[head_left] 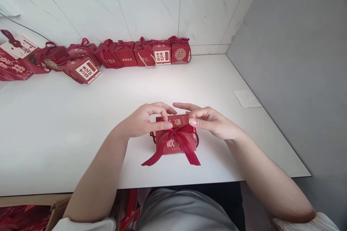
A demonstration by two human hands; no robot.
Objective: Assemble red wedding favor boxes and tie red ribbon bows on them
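Note:
A small red gift box (176,148) with pale Chinese characters sits on the white table in front of me. Tied across its top is a dark red ribbon (173,133) in a bow, its two tails spreading towards me over the box's near edge. From the left, my left hand (148,119) has its thumb and index finger closed at the left side of the bow. My right hand (210,121) pinches the ribbon at the bow's right side between thumb and curled fingers, one finger stretched out. Twisted cord handles show on both sides of the box.
Along the tiled wall stands a row of red ribboned boxes (126,55), with one tilted box (85,71) in front. A red bag (16,61) is at far left. A white paper (246,98) lies by the right edge. An open carton (58,205) holds red material below left.

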